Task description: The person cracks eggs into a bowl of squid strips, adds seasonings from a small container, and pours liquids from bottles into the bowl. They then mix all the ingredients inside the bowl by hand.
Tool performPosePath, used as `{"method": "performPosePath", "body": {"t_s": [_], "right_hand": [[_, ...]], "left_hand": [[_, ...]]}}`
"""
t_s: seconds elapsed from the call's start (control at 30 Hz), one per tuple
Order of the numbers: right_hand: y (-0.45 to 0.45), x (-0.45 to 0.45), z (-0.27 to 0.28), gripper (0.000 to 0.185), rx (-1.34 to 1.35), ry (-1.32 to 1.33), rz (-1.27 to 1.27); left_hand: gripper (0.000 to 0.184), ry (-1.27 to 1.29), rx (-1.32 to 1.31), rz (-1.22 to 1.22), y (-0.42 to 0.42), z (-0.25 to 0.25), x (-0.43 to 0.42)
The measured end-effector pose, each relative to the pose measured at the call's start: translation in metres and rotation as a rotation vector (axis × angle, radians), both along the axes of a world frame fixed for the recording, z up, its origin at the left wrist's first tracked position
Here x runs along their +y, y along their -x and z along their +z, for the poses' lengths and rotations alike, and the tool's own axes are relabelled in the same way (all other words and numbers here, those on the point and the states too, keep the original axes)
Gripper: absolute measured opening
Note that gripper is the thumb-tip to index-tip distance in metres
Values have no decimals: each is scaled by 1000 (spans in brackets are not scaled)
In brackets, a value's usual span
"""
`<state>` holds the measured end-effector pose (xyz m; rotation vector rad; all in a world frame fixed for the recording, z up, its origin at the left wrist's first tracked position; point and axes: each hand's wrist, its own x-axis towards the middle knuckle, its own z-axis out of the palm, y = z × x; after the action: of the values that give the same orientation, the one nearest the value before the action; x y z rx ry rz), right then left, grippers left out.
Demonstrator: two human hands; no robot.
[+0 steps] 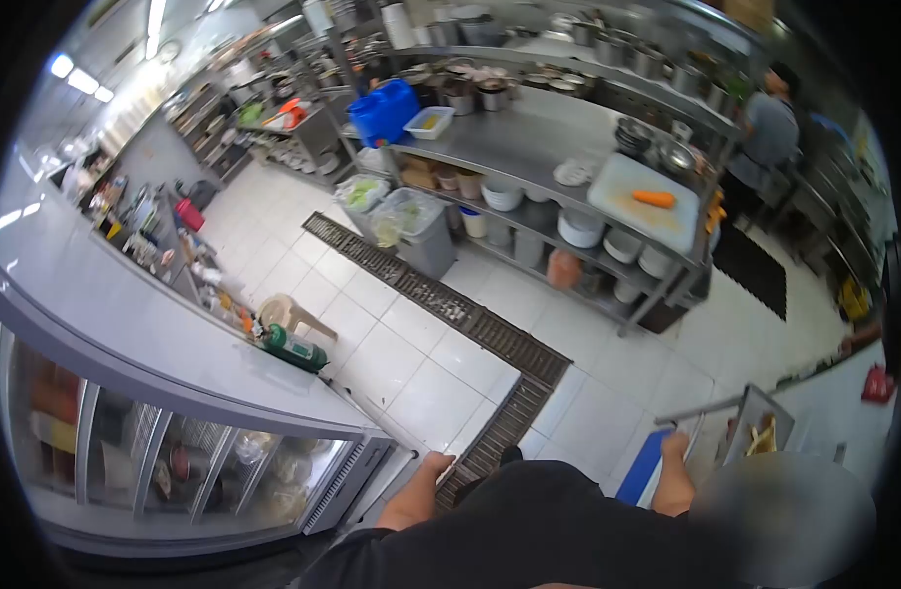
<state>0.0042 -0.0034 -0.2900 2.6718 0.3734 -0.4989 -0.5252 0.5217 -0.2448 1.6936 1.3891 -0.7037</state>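
Observation:
My left hand (436, 464) hangs over the floor beside the glass-fronted fridge (205, 393), with no object visible in it. Its fingers look loosely bent and slightly apart. On the other side, my right hand (674, 445) is closed at the edge of a flat blue board (647, 466) with a pale strip along it. The board hangs low at my side, and my fingers are partly hidden behind the hand. Close to that hand stands a metal tray (762, 417) with yellowish pieces in it.
A steel worktable (529, 133) carries a white cutting board (632, 218) with a carrot (654, 198), plus a blue container (384, 113). Grey bins (431, 245) stand beside a floor drain grate (401, 280). A green cylinder (293, 347) lies left. Another person (768, 133) stands far right.

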Motion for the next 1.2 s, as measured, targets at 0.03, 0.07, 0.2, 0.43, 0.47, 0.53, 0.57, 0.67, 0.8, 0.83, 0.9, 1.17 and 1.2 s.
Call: {"method": "performPosePath", "body": {"t_s": [0.03,0.07,0.2,0.43,0.47,0.53,0.57,0.67,0.8,0.83,0.9,1.17,1.2], "right_hand": [[49,32,81,31,59,-177,-389],[54,26,68,31,287,-23,-196],[74,49,43,30,753,195,214],[-6,260,-16,27,572,131,242],[-30,297,-41,27,506,111,310],[-90,401,-76,27,355,-151,404],[-109,493,-58,30,557,20,82],[-142,705,-46,41,335,-46,561],[-127,981,73,44,332,-320,617],[-120,1037,80,43,346,-579,477],[-92,1133,111,39,349,-853,469],[-55,1314,89,35,231,-799,493],[-55,1325,94,35,248,-631,499]], "left_hand": [[49,-32,-13,-156,2,-4,16],[47,-69,-23,-311,6,-7,32],[57,-256,-64,-469,34,-29,72],[69,103,33,244,36,-22,164],[61,144,38,326,24,4,187],[55,170,-4,499,4,25,228],[52,170,-32,583,-5,34,253],[51,-18,-194,853,-30,59,319],[52,-152,-315,1049,-34,14,389],[51,-169,-318,1099,-35,5,409],[44,-50,-262,1097,-31,2,434],[40,336,4,984,20,-2,552],[40,346,2,1010,23,-2,583]]}}
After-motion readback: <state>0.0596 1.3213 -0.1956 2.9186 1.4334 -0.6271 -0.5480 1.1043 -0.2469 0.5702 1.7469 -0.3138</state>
